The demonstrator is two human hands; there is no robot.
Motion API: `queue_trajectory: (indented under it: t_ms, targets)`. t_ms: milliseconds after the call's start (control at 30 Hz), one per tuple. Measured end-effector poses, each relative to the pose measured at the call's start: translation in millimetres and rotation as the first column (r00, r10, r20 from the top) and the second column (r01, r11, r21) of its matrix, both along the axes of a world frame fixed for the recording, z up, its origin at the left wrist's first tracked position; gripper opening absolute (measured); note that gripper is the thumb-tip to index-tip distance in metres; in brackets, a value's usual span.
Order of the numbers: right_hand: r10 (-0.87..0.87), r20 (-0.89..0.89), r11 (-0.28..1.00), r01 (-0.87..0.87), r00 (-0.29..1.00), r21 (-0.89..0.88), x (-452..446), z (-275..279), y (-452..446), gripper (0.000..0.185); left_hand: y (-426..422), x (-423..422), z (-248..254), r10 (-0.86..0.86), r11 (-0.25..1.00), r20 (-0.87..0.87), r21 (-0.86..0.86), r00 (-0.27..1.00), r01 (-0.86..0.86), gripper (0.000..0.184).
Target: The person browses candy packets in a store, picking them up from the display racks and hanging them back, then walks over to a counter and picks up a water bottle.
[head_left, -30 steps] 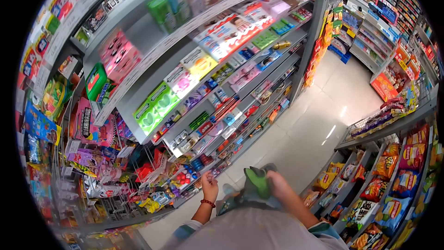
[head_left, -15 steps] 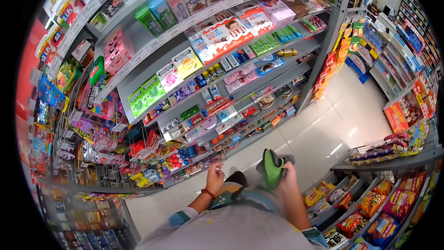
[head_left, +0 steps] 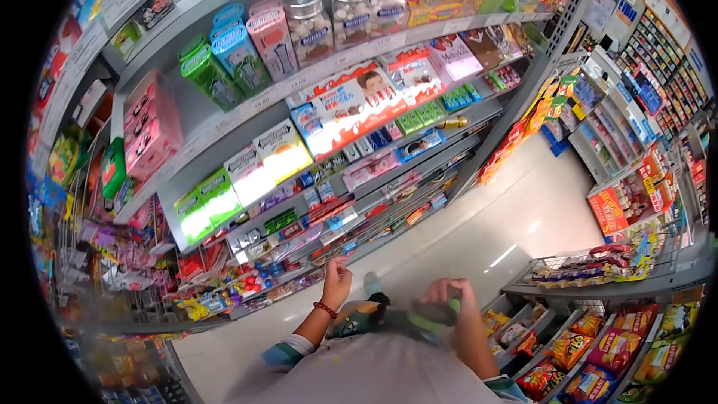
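My left hand (head_left: 337,283), with a red bead bracelet at the wrist, hangs in front of my body near the lower shelves; its fingers are curled and I cannot make out anything in them. My right hand (head_left: 453,295) is closed on a green and dark object (head_left: 435,316), blurred by motion, whose kind I cannot tell. Ahead, a grey shelf rack (head_left: 262,97) bears boxed chocolates (head_left: 355,101), green gum boxes (head_left: 208,206) and jars of sweets (head_left: 309,28).
Bagged snacks (head_left: 568,349) fill the rack at the lower right. Beyond the tiled aisle floor (head_left: 516,202) stand another shelf unit (head_left: 598,138) and an orange-red display box (head_left: 609,211). Hanging packets crowd the left side.
The view has shifted, and the shelves look closer. The green object in my right hand has swung lower and is partly hidden. My left hand stays in front of my body.
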State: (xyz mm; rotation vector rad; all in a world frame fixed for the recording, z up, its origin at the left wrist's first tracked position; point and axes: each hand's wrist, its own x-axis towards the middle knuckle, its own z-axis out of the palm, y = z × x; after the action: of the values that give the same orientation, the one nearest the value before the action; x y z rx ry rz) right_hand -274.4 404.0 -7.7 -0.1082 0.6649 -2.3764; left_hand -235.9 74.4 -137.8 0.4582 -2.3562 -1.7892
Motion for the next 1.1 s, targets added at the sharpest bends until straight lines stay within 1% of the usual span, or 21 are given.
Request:
queue_trajectory:
  t_ms: [33, 133, 200, 233, 267, 333, 367, 400, 467, 500, 567, 600, 667, 700, 733, 767, 900, 967, 1000, 1067, 1100]
  targets:
    - [-0.01, -0.007, 1.0, 0.01, 1.0, 0.01, -7, -4, 1, 0.039, 3, -9, 5, -0.012, 1.0, -0.009, 0.02, 1.0, 0.012, 0.034]
    - [-0.037, 0.085, 0.999, 0.037, 0.996, -0.003, -29, 12, 1, 0.031, 7, -35, -8, -0.035, 0.995, -0.053, 0.091, 0.998, 0.04, 0.034]
    - [-0.046, 0.058, 0.991, 0.039, 0.997, 0.127, -51, 23, -4, 0.024, 9, -52, -11, -0.09, 0.981, 0.004, 0.171, 0.996, 0.088, 0.032]
    - [-0.068, 0.027, 0.987, 0.064, 0.997, 0.148, -61, 34, -11, 0.016, 11, -61, 3, -0.159, 0.976, 0.005, 0.15, 0.987, 0.156, 0.03]
    - [-0.087, 0.021, 0.986, 0.084, 0.996, 0.141, -67, 40, -18, 0.016, 15, -69, 12, -0.207, 0.961, -0.004, 0.187, 0.978, 0.204, 0.028]
    - [-0.101, -0.023, 0.949, 0.103, 0.995, 0.298, -77, 46, -31, 0.011, 19, -86, 15, -0.333, 0.912, -0.007, 0.253, 0.943, 0.324, 0.027]
    - [-0.084, -0.055, 0.941, 0.097, 0.995, 0.325, -81, 45, -38, 0.01, 22, -94, 16, -0.347, 0.908, -0.007, 0.249, 0.938, 0.338, 0.027]
    - [-0.072, -0.045, 0.894, 0.084, 0.996, 0.441, -82, 52, -45, 0.009, 27, -102, 22, -0.395, 0.89, -0.006, 0.248, 0.919, 0.384, 0.026]
    - [0.044, -0.095, 0.886, 0.005, 0.994, 0.463, -88, 43, -46, 0.012, 41, -113, 35, -0.444, 0.87, -0.006, 0.24, 0.896, 0.432, 0.025]
    - [0.042, -0.103, 0.888, 0.011, 0.994, 0.459, -97, 43, -41, 0.012, 51, -119, 49, -0.435, 0.862, -0.016, 0.28, 0.9, 0.422, 0.024]
    - [0.192, -0.038, 0.893, -0.159, 0.981, 0.42, -124, 39, -23, 0.033, 65, -139, 67, -0.436, 0.856, 0.005, 0.311, 0.9, 0.413, 0.019]
    - [0.202, -0.039, 0.891, -0.167, 0.979, 0.422, -134, 43, -15, 0.033, 74, -143, 75, -0.427, 0.859, 0.002, 0.313, 0.904, 0.405, 0.019]
    - [0.215, -0.011, 0.94, -0.204, 0.977, 0.273, -159, 53, 5, 0.06, 91, -157, 88, -0.394, 0.886, -0.001, 0.266, 0.919, 0.38, 0.017]
    - [0.231, -0.017, 0.937, -0.218, 0.973, 0.272, -174, 52, 14, 0.06, 98, -165, 89, -0.372, 0.906, -0.014, 0.213, 0.928, 0.367, 0.015]
    - [0.25, -0.037, 0.933, -0.231, 0.967, 0.277, -190, 51, 23, 0.068, 106, -174, 91, -0.356, 0.912, -0.02, 0.211, 0.934, 0.352, 0.015]
    - [0.272, -0.057, 0.927, -0.246, 0.961, 0.282, -206, 48, 33, 0.076, 114, -181, 92, -0.313, 0.938, -0.039, 0.145, 0.949, 0.315, 0.014]
    - [0.448, -0.13, 0.843, -0.37, 0.885, 0.391, -275, 44, 89, 0.074, 161, -219, 119, -0.159, 0.981, -0.136, -0.132, 0.978, 0.141, 0.01]
    - [0.454, -0.421, 0.765, -0.102, 0.785, 0.636, -312, 63, 112, 0.068, 190, -241, 159, -0.117, 0.96, -0.174, -0.272, 0.978, 0.066, 0.01]
    - [0.442, -0.441, 0.789, -0.104, 0.781, 0.606, -329, 85, 127, 0.057, 206, -250, 176, -0.087, 0.96, -0.17, -0.279, 0.982, 0.037, 0.01]
    - [0.349, -0.564, 0.847, 0.005, 0.749, 0.531, -360, 109, 147, 0.045, 236, -271, 211, -0.081, 0.941, -0.316, -0.337, 0.945, -0.032, 0.01]
    - [0.319, -0.738, 0.829, 0.202, 0.595, 0.521, -376, 131, 156, 0.034, 249, -278, 232, -0.099, 0.92, -0.35, -0.389, 0.932, -0.048, 0.013]
